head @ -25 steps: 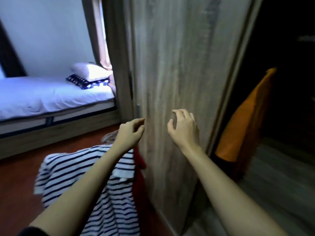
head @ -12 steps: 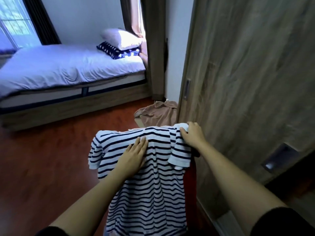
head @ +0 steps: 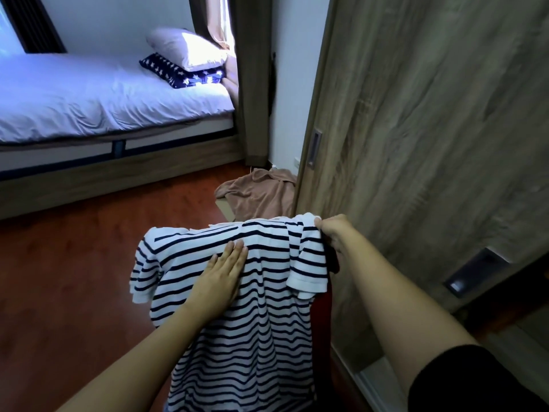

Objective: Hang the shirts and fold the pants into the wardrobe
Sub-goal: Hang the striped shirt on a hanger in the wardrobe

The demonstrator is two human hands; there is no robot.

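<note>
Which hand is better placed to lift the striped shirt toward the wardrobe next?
Probably right. The right hand pinches the striped shirt at its shoulder edge, next to the wardrobe door. The left hand only lies flat on the fabric, fingers straight, gripping nothing.

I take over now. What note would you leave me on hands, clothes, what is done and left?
Left hand rests flat on the striped shirt.
Right hand pinches the shirt's top edge.
The shirt is draped over something red beside the wardrobe door; a brown garment lies on the floor behind.
Done: nothing hung in view. Left: hang the shirt, then put away the garment.
</note>
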